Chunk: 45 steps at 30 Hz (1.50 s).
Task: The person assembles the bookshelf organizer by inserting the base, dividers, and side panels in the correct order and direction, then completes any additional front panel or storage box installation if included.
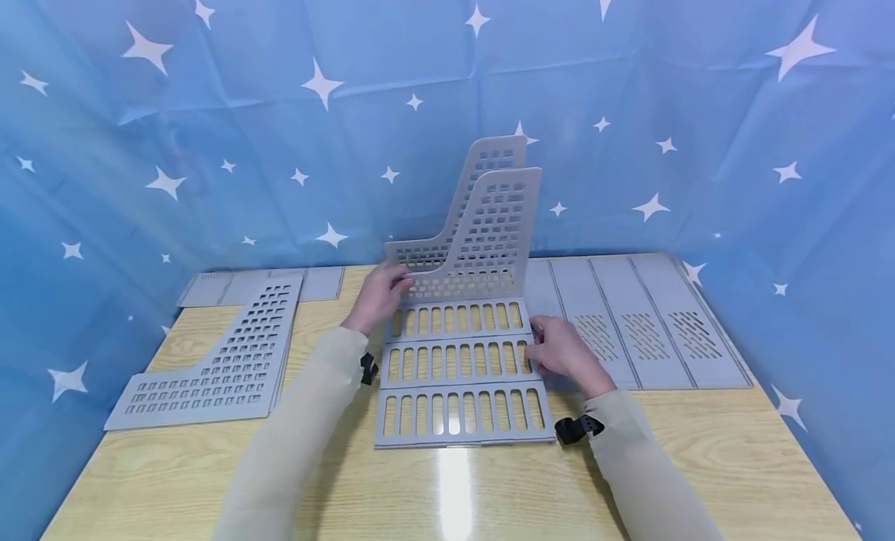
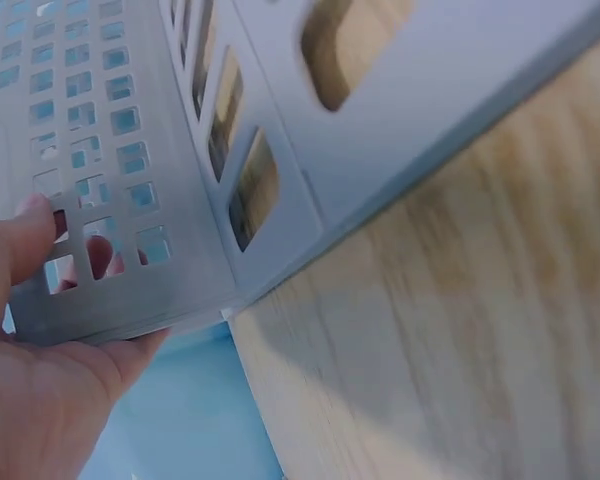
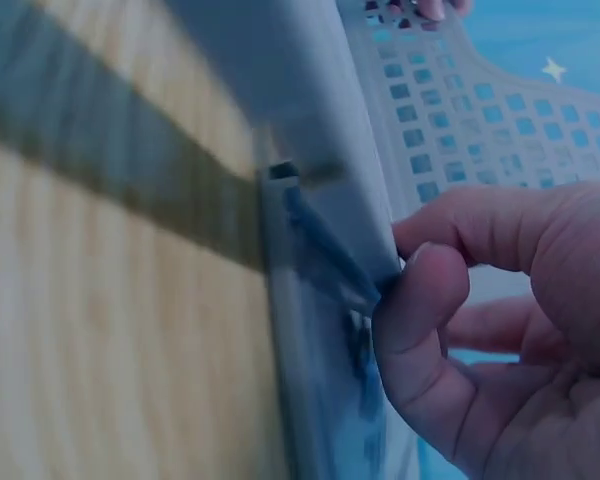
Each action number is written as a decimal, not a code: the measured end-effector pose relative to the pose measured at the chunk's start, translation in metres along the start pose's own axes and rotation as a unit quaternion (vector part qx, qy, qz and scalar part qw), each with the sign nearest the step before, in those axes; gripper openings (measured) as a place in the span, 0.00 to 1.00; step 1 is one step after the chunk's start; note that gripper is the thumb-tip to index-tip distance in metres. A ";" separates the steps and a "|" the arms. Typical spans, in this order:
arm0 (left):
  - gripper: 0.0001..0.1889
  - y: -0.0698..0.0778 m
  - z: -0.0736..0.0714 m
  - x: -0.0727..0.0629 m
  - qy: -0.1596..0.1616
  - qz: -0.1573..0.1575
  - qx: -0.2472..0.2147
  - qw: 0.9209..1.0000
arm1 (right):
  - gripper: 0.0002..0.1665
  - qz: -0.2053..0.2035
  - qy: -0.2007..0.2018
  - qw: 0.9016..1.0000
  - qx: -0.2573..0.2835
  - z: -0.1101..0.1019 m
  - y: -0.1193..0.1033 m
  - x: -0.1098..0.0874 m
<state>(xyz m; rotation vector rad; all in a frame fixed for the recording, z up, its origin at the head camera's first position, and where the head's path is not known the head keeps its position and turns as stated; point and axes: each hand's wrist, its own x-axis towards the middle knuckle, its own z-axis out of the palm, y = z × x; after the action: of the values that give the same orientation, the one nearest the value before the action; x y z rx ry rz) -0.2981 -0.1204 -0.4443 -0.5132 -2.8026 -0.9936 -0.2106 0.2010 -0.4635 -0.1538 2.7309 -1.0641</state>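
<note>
A grey slotted base panel [image 1: 457,385], three rows of long slots, lies on the table. At its far edge stands an L-shaped perforated side panel [image 1: 526,230], with a second perforated panel [image 1: 499,143] upright behind. My left hand [image 1: 381,296] grips the left end of the upright panels, thumb in front; in the left wrist view its fingertips show through the square holes. My right hand [image 1: 562,353] pinches the right edge of the slotted panel between thumb and forefinger. In the right wrist view that grey edge [image 3: 325,90] is tilted and partly blurred.
A stack of L-shaped perforated panels [image 1: 203,382] lies at left, with flat grey panels [image 1: 322,283] behind it. Wide grey panels with slanted slots [image 1: 639,292] lie at right. A blue starred curtain [image 1: 419,51] hangs behind the wooden table [image 1: 391,494].
</note>
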 end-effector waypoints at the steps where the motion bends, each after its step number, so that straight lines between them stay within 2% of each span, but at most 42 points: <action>1: 0.10 0.000 0.001 0.002 0.001 0.000 0.000 1.000 | 0.31 0.003 0.006 1.000 -0.002 0.000 0.000 0.000; 3: 0.10 0.001 0.002 0.005 0.001 -0.003 0.002 1.000 | 0.25 0.012 0.014 1.000 -0.001 0.002 0.000 0.000; 7: 0.13 0.002 0.001 0.008 -0.001 -0.030 -0.004 1.000 | 0.23 0.026 0.026 0.999 0.009 0.004 0.001 0.001; 11: 0.24 -0.002 -0.013 0.001 0.002 -0.066 -0.025 0.998 | 0.19 0.033 0.027 0.999 0.012 0.004 0.001 0.001; 15: 0.29 -0.021 -0.044 -0.021 0.008 -0.089 -0.027 0.996 | 0.17 0.033 0.009 0.999 -0.004 0.001 0.000 -0.002; 18: 0.30 -0.043 -0.072 -0.045 0.005 -0.112 -0.009 0.994 | 0.18 0.039 -0.009 0.999 -0.012 -0.002 -0.001 -0.005; 20: 0.32 -0.059 -0.091 -0.063 -0.009 -0.137 0.007 0.991 | 0.18 0.048 -0.022 0.999 -0.011 -0.003 -0.002 -0.007; 23: 0.40 -0.081 -0.119 -0.090 -0.051 -0.189 0.031 0.980 | 0.17 0.050 -0.042 0.998 -0.017 -0.004 -0.004 -0.010; 27: 0.56 -0.104 -0.150 -0.117 -0.134 -0.262 0.056 0.954 | 0.16 0.046 -0.055 0.997 -0.026 -0.006 -0.005 -0.012; 30: 0.67 -0.118 -0.164 -0.132 -0.188 -0.295 0.072 0.934 | 0.16 0.041 -0.053 0.997 -0.028 -0.007 -0.004 -0.014; 32: 0.71 -0.126 -0.168 -0.138 -0.207 -0.306 0.081 0.926 | 0.16 0.038 -0.051 0.998 -0.029 -0.007 -0.004 -0.015; 33: 0.72 -0.128 -0.169 -0.140 -0.209 -0.308 0.086 0.924 | 0.17 0.039 -0.051 0.998 -0.028 -0.007 -0.004 -0.015; 35: 0.73 -0.132 -0.169 -0.143 -0.202 -0.304 0.093 0.926 | 0.17 0.041 -0.049 0.998 -0.022 -0.007 -0.003 -0.015; 40: 0.73 -0.138 -0.168 -0.146 -0.163 -0.283 0.106 0.939 | 0.17 0.047 -0.048 0.998 -0.001 -0.007 -0.001 -0.015; 43: 0.74 -0.140 -0.166 -0.147 -0.129 -0.290 0.105 0.942 | 0.17 0.054 -0.052 0.997 0.010 -0.007 0.000 -0.015; 45: 0.73 -0.140 -0.164 -0.147 -0.098 -0.285 0.108 0.947 | 0.17 0.056 -0.054 0.997 0.015 -0.007 0.001 -0.016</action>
<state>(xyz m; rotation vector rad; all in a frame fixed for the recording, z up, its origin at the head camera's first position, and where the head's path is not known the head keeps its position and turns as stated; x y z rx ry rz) -0.2097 -0.3656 -0.4325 0.2627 -3.2688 -0.7169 -0.1970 0.2084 -0.4568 -0.0517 2.5938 -1.0346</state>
